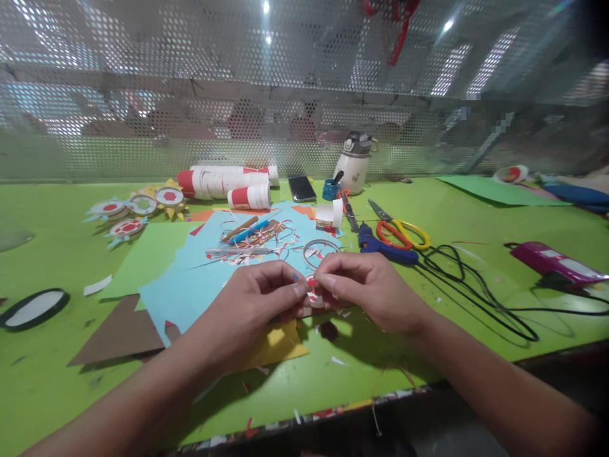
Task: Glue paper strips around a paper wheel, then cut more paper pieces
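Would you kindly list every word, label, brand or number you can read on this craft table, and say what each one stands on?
No text can be read anywhere.
The small box by the tape: print too small and blurred.
The white bottle: no legible label.
The red-and-white paper rolls: colour bands only, no lettering.
The phone: screen dark.
The paper piece between left hand and right hand: no writing visible.

looked like a paper-craft workbench: green table [476, 216] strewn with coloured paper sheets [190, 279], scissors [399, 233], a glue gun [385, 247], rolled paper tubes [223, 181], finished paper rosettes [137, 209], backed by a perforated metal screen [190, 95].
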`<state>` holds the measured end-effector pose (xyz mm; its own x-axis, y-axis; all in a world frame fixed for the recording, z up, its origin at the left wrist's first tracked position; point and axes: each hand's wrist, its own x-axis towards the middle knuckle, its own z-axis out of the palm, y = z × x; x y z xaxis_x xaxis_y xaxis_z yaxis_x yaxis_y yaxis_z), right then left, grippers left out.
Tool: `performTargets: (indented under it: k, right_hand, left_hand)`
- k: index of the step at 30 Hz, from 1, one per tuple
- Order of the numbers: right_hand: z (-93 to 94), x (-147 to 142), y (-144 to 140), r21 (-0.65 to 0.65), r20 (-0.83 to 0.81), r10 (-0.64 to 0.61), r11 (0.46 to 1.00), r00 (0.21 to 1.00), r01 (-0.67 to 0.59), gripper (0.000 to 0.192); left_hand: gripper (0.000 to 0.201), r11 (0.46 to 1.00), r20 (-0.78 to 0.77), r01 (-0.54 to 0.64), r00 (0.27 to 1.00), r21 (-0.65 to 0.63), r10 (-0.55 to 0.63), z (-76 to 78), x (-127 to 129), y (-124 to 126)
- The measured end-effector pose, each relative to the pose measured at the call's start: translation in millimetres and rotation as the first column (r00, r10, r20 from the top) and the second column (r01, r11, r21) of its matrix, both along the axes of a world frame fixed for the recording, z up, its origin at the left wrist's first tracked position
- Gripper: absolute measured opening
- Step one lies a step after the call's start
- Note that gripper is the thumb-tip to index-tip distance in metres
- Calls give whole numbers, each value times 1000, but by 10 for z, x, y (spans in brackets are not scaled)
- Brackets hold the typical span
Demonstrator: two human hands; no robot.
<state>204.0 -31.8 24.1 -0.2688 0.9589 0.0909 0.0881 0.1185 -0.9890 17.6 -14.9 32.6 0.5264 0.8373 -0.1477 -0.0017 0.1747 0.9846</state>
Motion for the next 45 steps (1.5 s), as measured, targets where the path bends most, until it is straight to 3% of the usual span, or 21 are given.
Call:
performTargets:
  k: [8,16,25,35,45]
  right_hand:
    - [2,1,1,-7,1,-2,1000,1000,2,24]
    - [31,-35,-15,20,19,-7,1000,1000,7,13]
    - [32,-39,-20,3,18,-9,1000,1000,9,14]
    - [18,-53,-24,6,17,-10,1000,1000,10,14]
    - [6,-55,-42,80,-19,-43,996,999,44,13]
  left_hand:
    - [19,1000,21,9,1000,-12,-9,-12,-6,1]
    - [18,1000,3,23,1000,14,-23,-12,-16,-2]
    - [18,999,0,36,999,27,-36,-29,-25,10]
    - [16,1000,66,9,998,16,-10,-75,-18,19]
    - [11,997,223,-1,975,-82,19,-93,7,12]
